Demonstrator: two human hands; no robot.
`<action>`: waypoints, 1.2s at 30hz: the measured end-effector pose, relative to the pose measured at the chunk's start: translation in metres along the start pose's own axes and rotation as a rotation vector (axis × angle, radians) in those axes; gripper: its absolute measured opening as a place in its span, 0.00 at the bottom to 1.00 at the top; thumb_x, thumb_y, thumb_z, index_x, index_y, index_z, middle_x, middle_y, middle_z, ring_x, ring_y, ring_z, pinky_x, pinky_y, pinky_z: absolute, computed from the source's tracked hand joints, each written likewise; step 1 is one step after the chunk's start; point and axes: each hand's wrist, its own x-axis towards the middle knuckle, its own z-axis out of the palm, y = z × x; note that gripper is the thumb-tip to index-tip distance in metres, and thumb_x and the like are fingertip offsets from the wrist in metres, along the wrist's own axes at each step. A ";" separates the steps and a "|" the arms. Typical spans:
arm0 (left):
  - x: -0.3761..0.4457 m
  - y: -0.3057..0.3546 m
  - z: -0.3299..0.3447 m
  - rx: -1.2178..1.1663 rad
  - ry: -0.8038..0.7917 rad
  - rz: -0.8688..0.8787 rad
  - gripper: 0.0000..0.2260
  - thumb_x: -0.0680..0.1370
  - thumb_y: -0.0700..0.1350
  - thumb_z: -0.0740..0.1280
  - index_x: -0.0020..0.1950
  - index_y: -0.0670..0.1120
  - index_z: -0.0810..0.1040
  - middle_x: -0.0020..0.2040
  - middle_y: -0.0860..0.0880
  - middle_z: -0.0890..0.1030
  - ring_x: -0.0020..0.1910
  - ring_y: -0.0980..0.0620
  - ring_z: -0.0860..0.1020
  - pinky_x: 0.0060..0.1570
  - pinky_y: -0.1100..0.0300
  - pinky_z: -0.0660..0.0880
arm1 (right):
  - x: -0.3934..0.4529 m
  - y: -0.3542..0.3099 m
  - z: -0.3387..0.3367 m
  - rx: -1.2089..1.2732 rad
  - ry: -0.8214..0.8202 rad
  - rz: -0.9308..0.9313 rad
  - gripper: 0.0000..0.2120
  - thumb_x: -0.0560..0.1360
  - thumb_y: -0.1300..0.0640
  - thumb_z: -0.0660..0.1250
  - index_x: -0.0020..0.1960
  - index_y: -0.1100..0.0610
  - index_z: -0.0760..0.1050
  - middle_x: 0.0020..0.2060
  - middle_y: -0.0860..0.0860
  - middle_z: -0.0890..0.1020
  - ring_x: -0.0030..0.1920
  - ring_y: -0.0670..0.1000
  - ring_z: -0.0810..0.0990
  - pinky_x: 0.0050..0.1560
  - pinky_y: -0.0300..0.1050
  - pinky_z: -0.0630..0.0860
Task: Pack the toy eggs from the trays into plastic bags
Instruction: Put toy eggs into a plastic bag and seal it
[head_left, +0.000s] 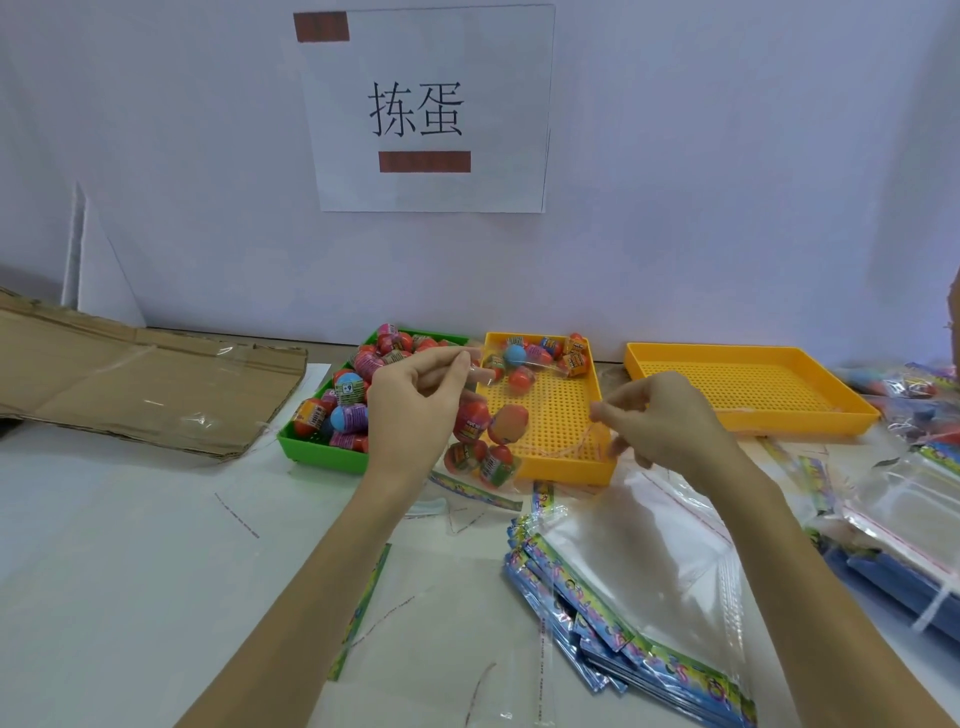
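Left hand (415, 405) pinches the bag (485, 436) of eggs at its top over the yellow tray's (561, 470) near-left corner; right hand (670, 421) pinches its strip just right.

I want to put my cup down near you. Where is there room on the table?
The bare white table in front of the flattened cardboard and the green tray has only thin strips on it. The far yellow tray looks empty too. It is crowded on the right, where the stacks of plastic bags lie, and around both hands.
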 end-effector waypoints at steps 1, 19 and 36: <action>0.000 0.000 0.000 0.002 0.000 0.000 0.07 0.83 0.39 0.69 0.56 0.45 0.86 0.43 0.51 0.89 0.40 0.50 0.87 0.46 0.57 0.85 | 0.001 0.004 0.000 -0.071 -0.014 0.036 0.09 0.81 0.54 0.71 0.45 0.57 0.85 0.26 0.50 0.83 0.18 0.43 0.74 0.24 0.33 0.69; -0.002 -0.002 0.004 -0.045 0.013 -0.036 0.06 0.83 0.40 0.69 0.54 0.48 0.86 0.43 0.50 0.89 0.40 0.48 0.88 0.48 0.49 0.85 | -0.011 -0.020 0.014 0.377 -0.140 -0.151 0.13 0.87 0.52 0.57 0.60 0.53 0.79 0.42 0.56 0.86 0.32 0.58 0.87 0.25 0.45 0.78; -0.004 -0.003 0.004 -0.043 0.067 -0.039 0.07 0.83 0.40 0.69 0.55 0.49 0.86 0.43 0.51 0.89 0.40 0.50 0.88 0.47 0.46 0.85 | -0.004 -0.010 0.012 0.024 0.044 -0.274 0.02 0.78 0.49 0.74 0.48 0.46 0.84 0.34 0.44 0.82 0.32 0.43 0.78 0.35 0.34 0.73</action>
